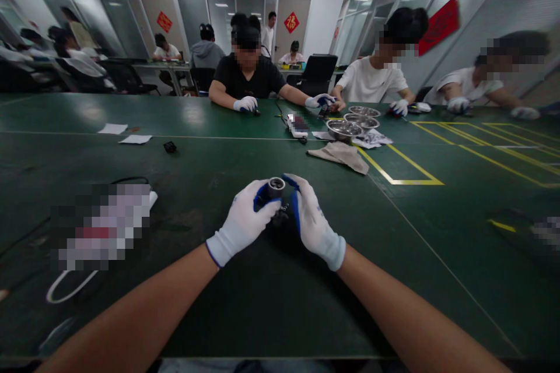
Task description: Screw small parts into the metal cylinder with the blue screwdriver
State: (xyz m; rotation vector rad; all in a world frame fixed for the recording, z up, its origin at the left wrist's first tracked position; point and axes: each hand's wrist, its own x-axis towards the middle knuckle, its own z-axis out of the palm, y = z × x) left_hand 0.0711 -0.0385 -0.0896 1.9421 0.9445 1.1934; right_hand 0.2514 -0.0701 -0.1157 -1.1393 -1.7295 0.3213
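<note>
My left hand (pixel 245 214), in a white glove with a blue palm, is closed around a dark cylindrical part (pixel 276 187). The cylinder stands upright, with a pale ring-shaped top rim; its exact kind cannot be made out. To its right is my right hand (pixel 311 218), gloved the same way, fingers stretched and slightly cupped. A small gap appears between those fingers and the cylinder. Below the cylinder, between both hands, some small dark shapes (pixel 280 215) show, too dim to name.
The green table (pixel 210 303) carries a blurred-out pale device (pixel 109 224) with a looped cord on the left. Farther off are a small black object (pixel 170 147), a beige cloth (pixel 340 157), metal bowls (pixel 345 129) and yellow tape lines (pixel 415 182). Gloved co-workers sit across.
</note>
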